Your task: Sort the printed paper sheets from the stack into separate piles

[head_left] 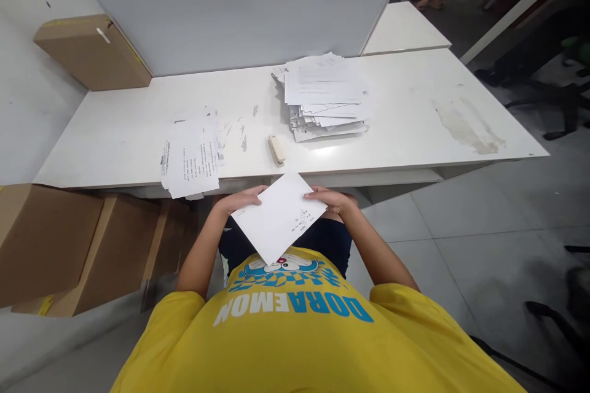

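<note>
Between my two hands is a white sheet of paper (271, 218), held at a slant above my lap, in front of the desk's near edge. A few lines of print show near its right corner; whether it is one sheet or several I cannot tell. My left hand (244, 198) pinches the left corner, thumb on top. At the upper right edge my right hand (330, 198) grips the paper with its thumb on top and its fingers underneath. A cream stapler (276, 150) lies on the desk just beyond the paper.
On the white desk (401, 110), a large untidy paper stack (322, 98) lies at the back and a smaller printed pile (191, 159) overhangs the front edge. A cardboard box (94, 52) stands at the back left; more boxes (46, 245) are at lower left.
</note>
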`<act>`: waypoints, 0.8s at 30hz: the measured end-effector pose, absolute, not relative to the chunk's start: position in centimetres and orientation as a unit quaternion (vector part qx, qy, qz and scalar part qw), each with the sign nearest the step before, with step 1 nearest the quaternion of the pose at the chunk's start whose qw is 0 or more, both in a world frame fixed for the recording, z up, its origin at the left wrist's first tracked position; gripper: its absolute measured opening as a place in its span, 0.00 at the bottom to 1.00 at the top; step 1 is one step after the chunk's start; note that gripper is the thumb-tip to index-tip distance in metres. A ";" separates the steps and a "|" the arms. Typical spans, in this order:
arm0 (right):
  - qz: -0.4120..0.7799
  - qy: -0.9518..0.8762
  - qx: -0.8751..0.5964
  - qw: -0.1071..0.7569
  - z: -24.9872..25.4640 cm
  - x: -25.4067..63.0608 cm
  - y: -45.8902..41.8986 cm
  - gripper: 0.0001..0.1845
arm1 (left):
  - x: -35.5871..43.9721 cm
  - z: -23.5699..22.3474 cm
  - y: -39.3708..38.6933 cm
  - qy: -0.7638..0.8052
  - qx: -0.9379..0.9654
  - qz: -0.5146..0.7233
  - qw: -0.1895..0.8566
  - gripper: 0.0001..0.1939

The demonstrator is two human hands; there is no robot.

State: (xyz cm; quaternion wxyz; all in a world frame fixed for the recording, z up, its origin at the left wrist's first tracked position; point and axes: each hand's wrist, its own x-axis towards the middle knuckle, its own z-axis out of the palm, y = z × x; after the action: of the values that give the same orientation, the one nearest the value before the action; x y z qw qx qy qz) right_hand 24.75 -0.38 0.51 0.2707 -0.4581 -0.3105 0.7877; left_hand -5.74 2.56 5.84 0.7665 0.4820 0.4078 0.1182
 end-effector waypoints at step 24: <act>0.600 -0.334 -0.578 0.441 0.7 26.7 -5.9 0.26 | 0.5 2.1 -2.4 0.546 0.428 0.503 0.515 0.28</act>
State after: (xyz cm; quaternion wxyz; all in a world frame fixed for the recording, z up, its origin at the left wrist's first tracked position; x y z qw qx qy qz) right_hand 26.66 -5.90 0.69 0.4409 -0.5783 -0.3339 0.5997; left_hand 0.49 -2.42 2.07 0.5148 0.4283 0.5463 0.5031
